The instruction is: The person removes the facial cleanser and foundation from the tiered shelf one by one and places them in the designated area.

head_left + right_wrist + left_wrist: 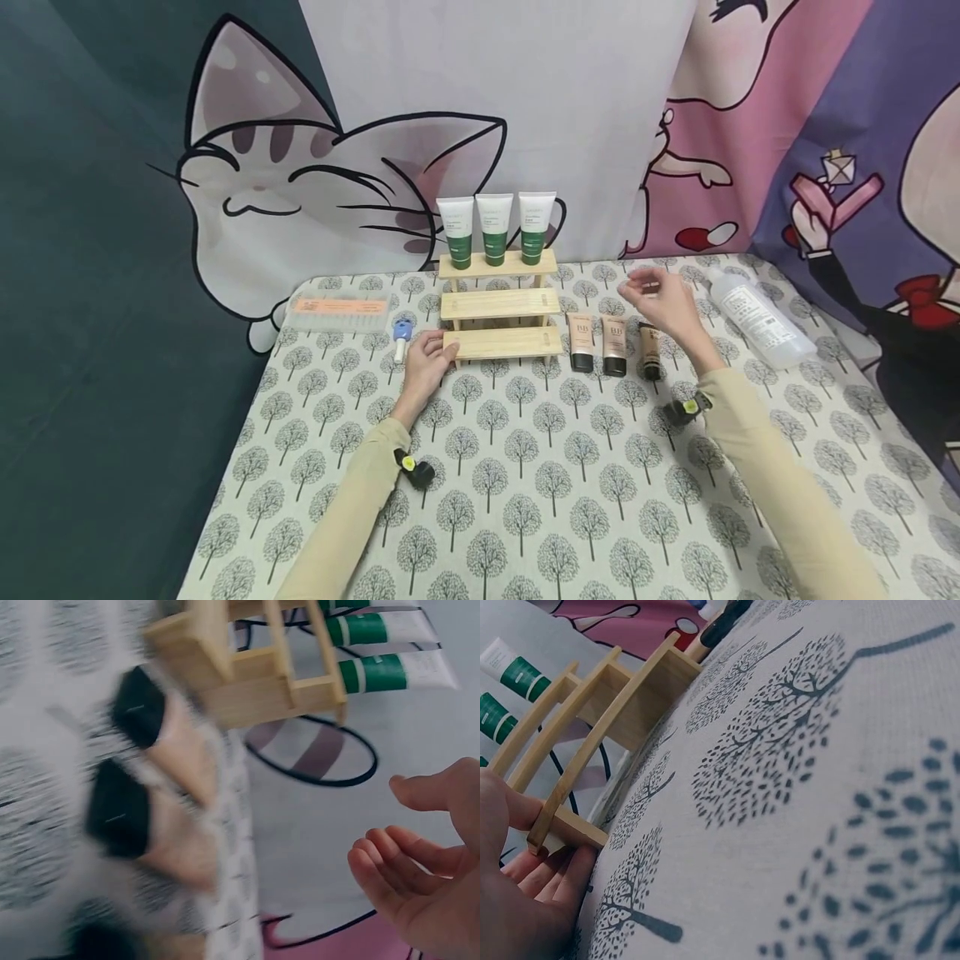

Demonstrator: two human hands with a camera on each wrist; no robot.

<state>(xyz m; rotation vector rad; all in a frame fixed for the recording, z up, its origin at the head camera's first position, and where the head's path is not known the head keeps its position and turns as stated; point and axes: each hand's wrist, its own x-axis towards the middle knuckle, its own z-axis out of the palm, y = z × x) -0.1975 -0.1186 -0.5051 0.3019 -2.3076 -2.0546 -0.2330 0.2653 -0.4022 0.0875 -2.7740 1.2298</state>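
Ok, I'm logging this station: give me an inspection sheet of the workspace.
Surface: tree-print cloth.
Job's things: three-tier wooden rack; three green-and-white tubes stand on top of it; three black-capped tubes at its right.
Clutter: translucent bottle, far right; orange-labelled case and small blue-and-white item, left.
Hands: left hand grips the rack low at its left end; right hand raised, holding nothing.
Cables: nothing seen.
Surroundings: cartoon backdrop.
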